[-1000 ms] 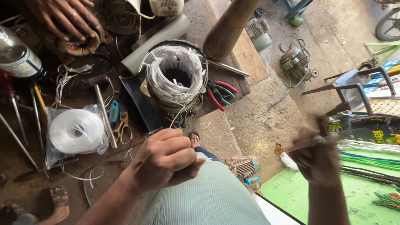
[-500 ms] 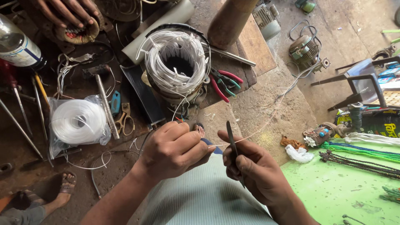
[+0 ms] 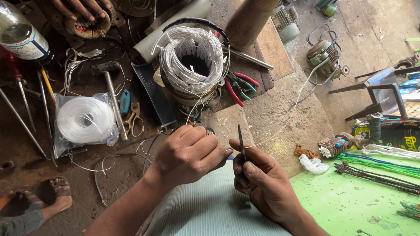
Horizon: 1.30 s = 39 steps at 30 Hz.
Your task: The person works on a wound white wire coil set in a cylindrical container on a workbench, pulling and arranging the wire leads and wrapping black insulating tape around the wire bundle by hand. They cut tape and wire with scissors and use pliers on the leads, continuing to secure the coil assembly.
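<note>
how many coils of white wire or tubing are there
2: one white wire coil wound on the stator above the hands, one bagged white coil lying at left. Clutter may hide others.

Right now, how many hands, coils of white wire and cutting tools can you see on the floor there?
Hands: 3 - left hand, right hand, another person's hand
White wire coils: 2 - coil on the motor, bagged coil
Cutting tools: 2 - red pliers, scissors
Total: 7
</note>
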Available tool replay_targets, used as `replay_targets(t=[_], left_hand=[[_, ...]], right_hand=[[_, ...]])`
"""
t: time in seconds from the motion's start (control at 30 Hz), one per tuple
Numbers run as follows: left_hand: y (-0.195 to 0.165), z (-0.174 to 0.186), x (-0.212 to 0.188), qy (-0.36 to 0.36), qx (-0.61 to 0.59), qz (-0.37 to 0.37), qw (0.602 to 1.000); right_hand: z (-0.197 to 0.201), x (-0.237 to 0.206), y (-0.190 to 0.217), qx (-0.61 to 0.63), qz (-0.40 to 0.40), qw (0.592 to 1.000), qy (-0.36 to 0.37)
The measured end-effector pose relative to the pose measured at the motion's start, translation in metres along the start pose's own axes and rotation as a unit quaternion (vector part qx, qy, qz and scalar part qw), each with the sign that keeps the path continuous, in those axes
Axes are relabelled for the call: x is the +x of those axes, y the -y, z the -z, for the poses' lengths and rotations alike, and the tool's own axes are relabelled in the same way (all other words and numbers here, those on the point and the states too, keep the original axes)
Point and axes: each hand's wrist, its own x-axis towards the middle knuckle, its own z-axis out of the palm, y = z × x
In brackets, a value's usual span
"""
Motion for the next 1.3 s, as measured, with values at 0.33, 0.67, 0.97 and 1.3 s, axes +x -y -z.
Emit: replay_targets(t=[0.33,0.67,0.97,1.3], left_hand=[[0.0,-0.006,0.001,-0.001,-0.01,-0.017,1.0],[0.001,-0.006,0.007,-0.001,-0.045,-0.048,0.998],[0.002,-0.008,0.012,-0.02,-0.115,-0.018,0.993],[-0.001,-0.006,0.013,0.029,-0.204,0.038,0.978]], right_hand=[[0.006,-0.003,-0.002,-0.044,0.035,0.998,-0.026],[0.035,-0.037,0.009,-0.063,0.046,0.987,-0.139],[0.097,-0.065,0.047,-0.106,0.235,0.962,-0.09],[0.061,0.004,0.015,-0.436,0.153,0.887,0.014]])
